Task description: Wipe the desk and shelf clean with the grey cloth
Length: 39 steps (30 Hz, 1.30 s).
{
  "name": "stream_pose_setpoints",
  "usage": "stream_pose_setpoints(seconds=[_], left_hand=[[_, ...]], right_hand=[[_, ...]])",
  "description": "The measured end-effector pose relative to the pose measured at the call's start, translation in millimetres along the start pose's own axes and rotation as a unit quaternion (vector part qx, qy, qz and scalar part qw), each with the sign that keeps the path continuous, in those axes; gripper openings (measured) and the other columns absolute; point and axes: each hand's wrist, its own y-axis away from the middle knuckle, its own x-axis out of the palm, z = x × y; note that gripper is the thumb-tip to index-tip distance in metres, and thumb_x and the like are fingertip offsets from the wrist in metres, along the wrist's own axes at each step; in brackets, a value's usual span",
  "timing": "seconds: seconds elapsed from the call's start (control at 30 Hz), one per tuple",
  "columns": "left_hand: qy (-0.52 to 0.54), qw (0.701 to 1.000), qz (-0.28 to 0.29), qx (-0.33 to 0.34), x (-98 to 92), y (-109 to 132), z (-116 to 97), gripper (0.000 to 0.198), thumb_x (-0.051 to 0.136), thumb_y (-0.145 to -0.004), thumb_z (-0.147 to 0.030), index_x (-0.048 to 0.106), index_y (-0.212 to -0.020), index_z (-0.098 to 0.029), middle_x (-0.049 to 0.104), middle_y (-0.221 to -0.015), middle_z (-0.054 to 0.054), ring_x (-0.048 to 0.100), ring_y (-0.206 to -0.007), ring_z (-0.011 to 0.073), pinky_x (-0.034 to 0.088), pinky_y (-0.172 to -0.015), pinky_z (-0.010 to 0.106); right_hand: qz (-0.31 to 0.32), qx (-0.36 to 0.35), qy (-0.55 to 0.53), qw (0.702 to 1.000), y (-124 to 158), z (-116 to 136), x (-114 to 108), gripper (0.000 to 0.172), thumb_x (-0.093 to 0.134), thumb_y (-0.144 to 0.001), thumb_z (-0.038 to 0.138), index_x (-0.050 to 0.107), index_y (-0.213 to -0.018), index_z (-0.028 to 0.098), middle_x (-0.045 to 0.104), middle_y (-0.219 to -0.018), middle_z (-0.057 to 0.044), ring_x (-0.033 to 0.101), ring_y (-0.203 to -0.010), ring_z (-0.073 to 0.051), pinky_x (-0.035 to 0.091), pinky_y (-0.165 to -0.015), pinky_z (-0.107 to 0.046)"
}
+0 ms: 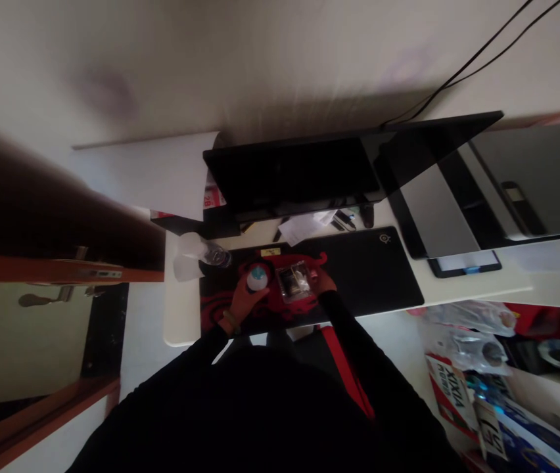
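Over the black-and-red desk mat point(369, 269), my left hand point(244, 303) is closed around a small round white container with a blue top point(257, 277). A yellowish band circles that wrist. My right hand point(324, 281) is closed at the right edge of a clear plastic case point(294, 282), whose dark contents I cannot make out. Something small and red shows by the right fingertips. Between the hands, the container and the case are apart. A small yellow item point(270, 251) lies on the mat just beyond them.
A monitor point(300, 177) stands behind the mat, with papers point(304, 226) below it. On the left are a clear bottle point(217, 255) and a large white sheet point(156, 171). A laptop point(438, 203) is at the right. A door handle point(48, 299) juts in at left; bags and boxes point(452, 394) crowd the lower right.
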Motion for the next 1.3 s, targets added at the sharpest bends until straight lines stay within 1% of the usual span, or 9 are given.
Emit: stream_pose_setpoints(seconds=[0.13, 0.23, 0.3, 0.4, 0.57, 0.7, 0.83, 1.03, 1.3], left_hand=[[0.013, 1.0, -0.003, -0.002, 14.9, -4, 3, 0.076, 0.101, -0.069, -0.03, 0.071, -0.138, -0.021, 0.077, -0.138, 0.012, 0.072, -0.135, 0.0328, 0.049, -0.127, 0.055], [0.018, 1.0, -0.01, -0.011, 22.6, -5, 2, 0.078, 0.101, -0.067, -0.032, 0.07, -0.138, -0.02, 0.078, -0.137, 0.013, 0.072, -0.134, 0.0337, 0.051, -0.126, 0.056], [0.02, 1.0, -0.014, -0.014, 24.6, -4, -1, 0.079, 0.101, -0.066, -0.033, 0.07, -0.138, -0.02, 0.078, -0.136, 0.013, 0.072, -0.134, 0.0341, 0.051, -0.125, 0.057], [0.009, 1.0, -0.028, -0.01, 23.1, -1, -6, 0.075, 0.101, -0.067, -0.033, 0.071, -0.135, -0.02, 0.079, -0.134, 0.013, 0.073, -0.133, 0.0338, 0.053, -0.124, 0.055], [-0.017, 0.998, -0.055, -0.025, 17.1, 2, -7, 0.074, 0.102, -0.066, -0.033, 0.072, -0.132, -0.019, 0.079, -0.131, 0.012, 0.075, -0.127, 0.0322, 0.056, -0.119, 0.052], [-0.012, 0.998, -0.053, -0.02, 18.7, -1, -2, 0.069, 0.1, -0.066, -0.039, 0.073, -0.127, -0.019, 0.079, -0.129, 0.013, 0.073, -0.128, 0.0333, 0.055, -0.119, 0.054], [0.002, 1.0, -0.02, 0.005, 24.5, -6, -3, 0.069, 0.099, -0.067, -0.039, 0.073, -0.128, -0.019, 0.079, -0.13, 0.013, 0.074, -0.125, 0.0317, 0.055, -0.119, 0.054], [-0.013, 1.0, -0.001, 0.003, 31.1, -8, -4, 0.071, 0.099, -0.068, -0.039, 0.073, -0.131, -0.017, 0.08, -0.13, 0.014, 0.074, -0.125, 0.0329, 0.055, -0.118, 0.054], [-0.021, 1.0, -0.01, -0.012, 28.1, 2, 2, 0.073, 0.1, -0.066, -0.043, 0.075, -0.13, -0.018, 0.08, -0.129, 0.013, 0.074, -0.123, 0.0326, 0.055, -0.117, 0.053]], right_hand=[[-0.03, -0.016, 0.008, 0.999, -65, -7, -43, 0.031, 0.069, -0.1, 0.033, 0.077, -0.126, 0.021, 0.077, -0.134, -0.015, 0.073, -0.126, -0.03, 0.061, -0.109, -0.046], [-0.083, -0.06, 0.06, 0.993, -124, -6, -66, 0.045, 0.076, -0.096, 0.033, 0.075, -0.139, 0.02, 0.054, -0.168, -0.018, 0.041, -0.163, -0.038, 0.042, -0.13, -0.056], [-0.111, -0.091, 0.099, 0.985, -155, -4, -70, 0.047, 0.075, -0.097, 0.036, 0.075, -0.142, 0.021, 0.045, -0.176, -0.016, 0.029, -0.168, -0.041, 0.037, -0.132, -0.059], [-0.129, -0.109, 0.106, 0.98, -182, -5, -64, 0.049, 0.063, -0.104, 0.037, 0.07, -0.149, 0.019, 0.047, -0.175, -0.016, 0.028, -0.169, -0.04, 0.036, -0.132, -0.06], [-0.144, -0.128, 0.091, 0.977, -191, -21, -63, 0.055, 0.04, -0.108, 0.026, 0.064, -0.155, 0.01, 0.06, -0.164, -0.019, 0.039, -0.165, -0.032, 0.036, -0.135, -0.053], [-0.164, -0.13, 0.077, 0.975, -178, -42, -66, 0.054, 0.042, -0.108, 0.029, 0.068, -0.152, 0.01, 0.065, -0.158, -0.019, 0.044, -0.162, -0.033, 0.038, -0.134, -0.053], [-0.169, -0.122, 0.065, 0.976, -161, -54, -60, 0.053, 0.056, -0.1, 0.035, 0.071, -0.147, 0.015, 0.06, -0.164, -0.018, 0.044, -0.16, -0.038, 0.04, -0.131, -0.06], [-0.15, -0.101, 0.086, 0.98, -165, -39, -60, 0.078, 0.07, -0.091, 0.033, 0.051, -0.165, 0.017, 0.047, -0.172, -0.021, 0.039, -0.16, -0.042, 0.043, -0.126, -0.061], [-0.181, -0.021, 0.043, 0.982, -186, -25, -65, 0.029, 0.056, -0.101, 0.031, 0.071, -0.121, 0.017, 0.059, -0.143, -0.022, 0.055, -0.137, -0.038, 0.052, -0.114, -0.057]])
